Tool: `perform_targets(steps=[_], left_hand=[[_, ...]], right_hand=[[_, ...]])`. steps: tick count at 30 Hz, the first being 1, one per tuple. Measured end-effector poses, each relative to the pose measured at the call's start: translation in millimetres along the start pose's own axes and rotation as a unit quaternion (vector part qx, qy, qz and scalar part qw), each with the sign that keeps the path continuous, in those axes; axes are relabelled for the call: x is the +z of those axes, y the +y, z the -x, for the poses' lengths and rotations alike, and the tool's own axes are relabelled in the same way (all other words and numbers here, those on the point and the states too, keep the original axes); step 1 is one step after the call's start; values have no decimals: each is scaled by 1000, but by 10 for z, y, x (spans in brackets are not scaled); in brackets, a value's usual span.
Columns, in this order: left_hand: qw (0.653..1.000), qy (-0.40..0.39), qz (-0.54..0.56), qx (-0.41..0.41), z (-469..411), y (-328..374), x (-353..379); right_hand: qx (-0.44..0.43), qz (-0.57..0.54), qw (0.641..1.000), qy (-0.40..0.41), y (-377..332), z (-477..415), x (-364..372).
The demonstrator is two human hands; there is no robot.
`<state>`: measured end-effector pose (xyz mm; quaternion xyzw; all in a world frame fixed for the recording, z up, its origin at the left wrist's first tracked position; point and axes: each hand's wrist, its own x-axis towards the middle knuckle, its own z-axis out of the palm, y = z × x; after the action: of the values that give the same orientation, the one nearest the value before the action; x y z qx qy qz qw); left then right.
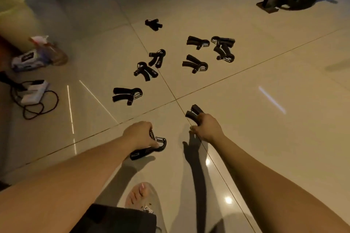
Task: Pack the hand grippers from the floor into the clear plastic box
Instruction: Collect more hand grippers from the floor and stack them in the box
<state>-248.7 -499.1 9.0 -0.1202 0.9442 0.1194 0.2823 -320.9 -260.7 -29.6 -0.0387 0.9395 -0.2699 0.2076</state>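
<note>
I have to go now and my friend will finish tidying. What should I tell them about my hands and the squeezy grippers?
Left hand: closed on one hand gripper, low over the floor.
Right hand: closed on another gripper.
Still on the floor tiles: eight loose grippers in a scatter ahead, from the nearest to the farthest; two at the right lie touching.
The clear plastic box is not in view, so nothing shows as packed.
Left to do: find the box, drop in these two, then collect the rest.
</note>
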Motion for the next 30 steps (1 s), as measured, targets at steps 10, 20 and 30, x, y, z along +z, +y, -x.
perform_targets(steps=[10, 20, 30], left_hand=[[996, 71, -38, -43, -322, -508, 1050], [989, 66, 131, -28, -443, -133, 980], [961, 120, 208, 140, 52, 643, 260]], right_hand=[[12, 75, 997, 30, 581, -787, 445], [78, 76, 993, 51, 589, -615, 493], [62, 10, 988, 138, 391, 45, -670]])
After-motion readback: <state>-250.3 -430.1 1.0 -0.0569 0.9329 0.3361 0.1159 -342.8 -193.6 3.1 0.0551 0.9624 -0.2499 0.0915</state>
